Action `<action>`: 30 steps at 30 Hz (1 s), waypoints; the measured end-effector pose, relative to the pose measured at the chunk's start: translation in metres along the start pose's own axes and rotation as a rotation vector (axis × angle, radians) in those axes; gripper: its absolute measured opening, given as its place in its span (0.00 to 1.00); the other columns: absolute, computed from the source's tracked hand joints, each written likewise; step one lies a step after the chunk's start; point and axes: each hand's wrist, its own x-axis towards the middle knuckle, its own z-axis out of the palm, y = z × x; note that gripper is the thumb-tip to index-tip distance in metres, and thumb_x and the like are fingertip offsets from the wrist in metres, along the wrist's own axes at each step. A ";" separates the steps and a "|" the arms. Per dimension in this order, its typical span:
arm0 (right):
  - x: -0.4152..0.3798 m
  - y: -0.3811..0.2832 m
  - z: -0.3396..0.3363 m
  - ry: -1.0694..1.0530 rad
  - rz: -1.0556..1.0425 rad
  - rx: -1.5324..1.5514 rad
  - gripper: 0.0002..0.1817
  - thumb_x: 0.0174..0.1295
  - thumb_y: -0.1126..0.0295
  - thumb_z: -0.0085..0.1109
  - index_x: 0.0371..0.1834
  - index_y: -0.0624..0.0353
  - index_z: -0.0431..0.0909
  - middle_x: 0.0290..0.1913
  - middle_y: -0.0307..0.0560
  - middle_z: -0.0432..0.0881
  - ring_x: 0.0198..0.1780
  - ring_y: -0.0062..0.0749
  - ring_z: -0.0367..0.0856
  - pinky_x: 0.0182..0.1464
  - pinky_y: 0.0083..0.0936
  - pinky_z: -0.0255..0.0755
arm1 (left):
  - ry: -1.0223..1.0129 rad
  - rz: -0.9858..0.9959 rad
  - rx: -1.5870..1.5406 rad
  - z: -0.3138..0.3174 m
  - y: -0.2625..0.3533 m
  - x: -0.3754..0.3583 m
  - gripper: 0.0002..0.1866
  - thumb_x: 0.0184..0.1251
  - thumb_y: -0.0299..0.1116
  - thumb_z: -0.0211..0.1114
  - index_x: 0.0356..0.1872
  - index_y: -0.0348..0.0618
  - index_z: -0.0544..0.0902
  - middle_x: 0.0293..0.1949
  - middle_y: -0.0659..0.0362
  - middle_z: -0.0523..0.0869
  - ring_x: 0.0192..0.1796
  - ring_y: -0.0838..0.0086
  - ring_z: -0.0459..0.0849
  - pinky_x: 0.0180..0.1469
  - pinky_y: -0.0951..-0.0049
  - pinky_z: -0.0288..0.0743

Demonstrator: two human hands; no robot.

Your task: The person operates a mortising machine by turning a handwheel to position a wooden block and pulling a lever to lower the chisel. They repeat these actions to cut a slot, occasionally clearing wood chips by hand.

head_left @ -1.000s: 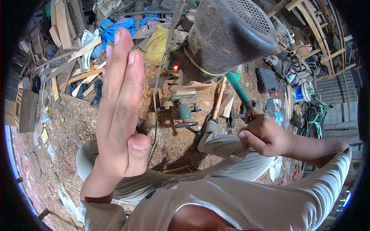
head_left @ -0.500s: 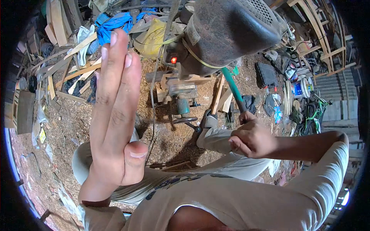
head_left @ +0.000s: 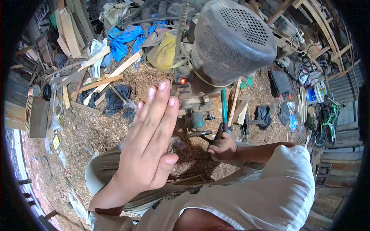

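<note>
My left hand [head_left: 144, 150] is raised in front of the camera, empty, its fingers stretched out and its thumb a little apart. Lower right of a large grey machine head [head_left: 235, 50], my right hand [head_left: 223, 148] is wrapped round the dark lower end of a green lever [head_left: 224, 106]. A small red light [head_left: 182, 81] glows on the machine's left side. Below the head is a green vise-like base [head_left: 197, 120] with a dark handwheel [head_left: 199, 134]. My left hand partly hides the area left of the base.
Wood shavings [head_left: 92, 133] cover the floor. Offcut boards [head_left: 102, 82], a blue cloth [head_left: 127, 38] and a yellow sack [head_left: 163, 50] lie at the back left. Black bags [head_left: 263, 115], a black case [head_left: 280, 82] and a green bicycle-like frame [head_left: 329, 121] are to the right.
My right hand has come down and inward with the lever, which now hangs more upright. My left hand appears lower and further right. The camera view has shifted somewhat.
</note>
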 end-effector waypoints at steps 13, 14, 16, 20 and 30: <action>0.014 -0.018 -0.036 -0.109 0.138 0.069 0.19 0.76 0.54 0.59 0.26 0.47 0.80 0.14 0.42 0.74 0.19 0.42 0.73 0.45 0.38 0.64 | 0.085 0.150 -0.026 0.029 0.018 0.027 0.37 0.91 0.52 0.39 0.86 0.34 0.61 0.87 0.39 0.58 0.88 0.41 0.57 0.87 0.46 0.51; 0.014 -0.019 -0.039 -0.144 0.136 0.077 0.20 0.77 0.53 0.57 0.25 0.48 0.79 0.14 0.44 0.74 0.19 0.44 0.73 0.46 0.38 0.64 | 0.103 0.162 -0.019 0.032 0.020 0.027 0.36 0.91 0.51 0.39 0.87 0.35 0.61 0.88 0.39 0.58 0.88 0.41 0.57 0.87 0.47 0.51; 0.012 -0.018 -0.035 -0.114 0.131 0.070 0.22 0.77 0.51 0.57 0.24 0.48 0.79 0.12 0.44 0.73 0.18 0.46 0.72 0.45 0.39 0.64 | 0.142 0.193 -0.030 0.038 0.025 0.030 0.35 0.92 0.50 0.39 0.87 0.37 0.60 0.88 0.40 0.57 0.89 0.41 0.56 0.87 0.47 0.49; 0.011 -0.022 -0.047 -0.118 0.123 0.089 0.24 0.77 0.49 0.58 0.23 0.48 0.79 0.12 0.44 0.72 0.18 0.47 0.72 0.43 0.40 0.65 | 0.200 0.257 -0.044 0.045 0.042 0.036 0.35 0.92 0.50 0.39 0.87 0.37 0.61 0.88 0.41 0.58 0.89 0.41 0.56 0.88 0.46 0.48; 0.044 -0.035 -0.178 -0.047 0.294 0.441 0.18 0.76 0.54 0.62 0.28 0.50 0.88 0.21 0.41 0.81 0.27 0.43 0.73 0.44 0.38 0.68 | 0.434 0.412 -0.034 0.066 0.058 0.047 0.35 0.92 0.51 0.39 0.86 0.37 0.65 0.88 0.42 0.59 0.89 0.43 0.56 0.88 0.47 0.47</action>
